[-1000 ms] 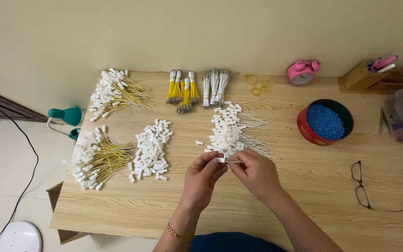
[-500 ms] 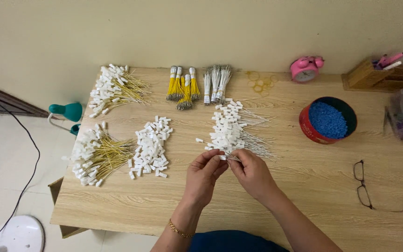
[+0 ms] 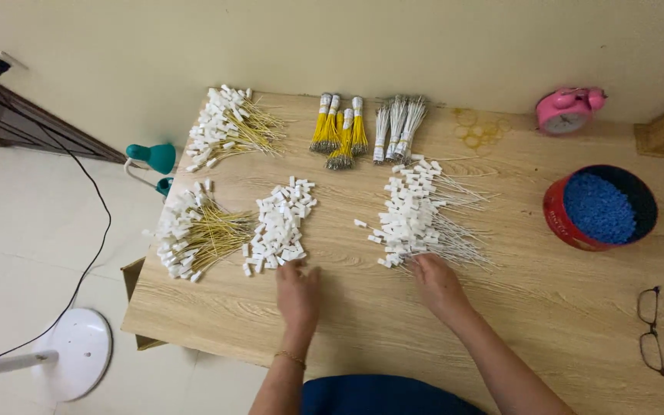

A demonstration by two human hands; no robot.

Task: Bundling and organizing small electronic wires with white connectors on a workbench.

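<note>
A wooden table (image 3: 547, 323) fills the view from above, pushed against a pale wall.

Near the right edge stands a red tin (image 3: 559, 223) full of blue beads (image 3: 599, 207). At the far right corner area sits a pink alarm clock (image 3: 569, 107). Black glasses (image 3: 652, 330) lie by the near right edge.

Along the far edge, at the middle, lie yellow wire bundles (image 3: 338, 132) and, just beside them, silver wire bundles (image 3: 398, 127). At the far left corner is one heap of yellow wires with white caps (image 3: 228, 127); a second such heap (image 3: 194, 234) lies at the left edge, nearer the person.

In the middle of the table lie two piles. The left one is loose white caps (image 3: 280, 227). The right one is silver wires with caps fitted (image 3: 416, 215), their bare ends fanning to the right.

The left hand (image 3: 297, 296) rests flat, fingers loosely spread, fingertips touching the near edge of the loose caps. I cannot tell whether it has pinched one. The right hand (image 3: 439, 286) lies palm down, fingers close together, touching the near edge of the silver capped pile; whether it grips a wire is hidden.

The step in hand looks like a change-over: one hand at the capped pile, the other reaching for a new cap. The next move seems to call for a single cap lifted cleanly from the heap and a bare wire to meet it, with both brought together at the near middle of the table.
</note>
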